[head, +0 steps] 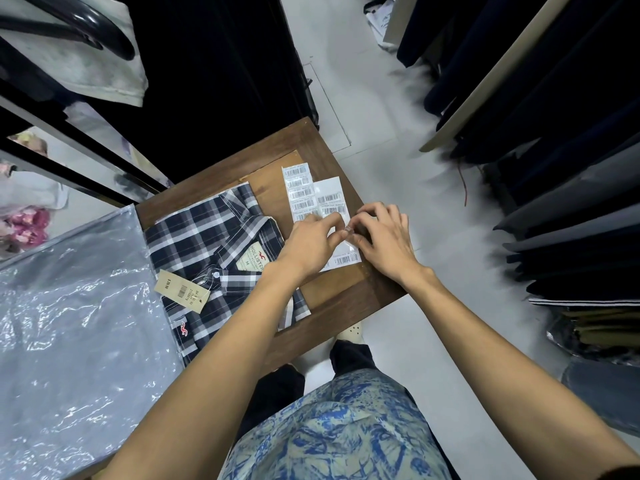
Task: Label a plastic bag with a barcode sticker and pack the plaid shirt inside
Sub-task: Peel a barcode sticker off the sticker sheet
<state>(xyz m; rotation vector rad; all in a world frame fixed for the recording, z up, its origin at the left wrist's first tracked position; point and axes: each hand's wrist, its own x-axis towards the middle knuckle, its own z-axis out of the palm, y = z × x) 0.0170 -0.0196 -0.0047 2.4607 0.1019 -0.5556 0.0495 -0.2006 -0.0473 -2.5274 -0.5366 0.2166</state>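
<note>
A folded navy-and-white plaid shirt point(214, 237) with a tan price tag point(181, 290) lies on a small brown wooden table point(346, 299). To its right lie two white barcode sticker sheets point(329, 192), side by side. My left hand point(308, 245) and my right hand point(384, 233) meet over the nearer sheet. Their fingertips pinch at one sticker point(348, 230) on it. A clear plastic bag point(76, 334) lies flat at the left, its edge touching the shirt.
Dark hanging garments on racks point(554, 133) line the right side. Folded clothes in plastic point(595, 327) are stacked at the right, near the floor. A black cloth-covered stand point(207, 81) rises behind the table. Grey floor point(398, 150) runs between them.
</note>
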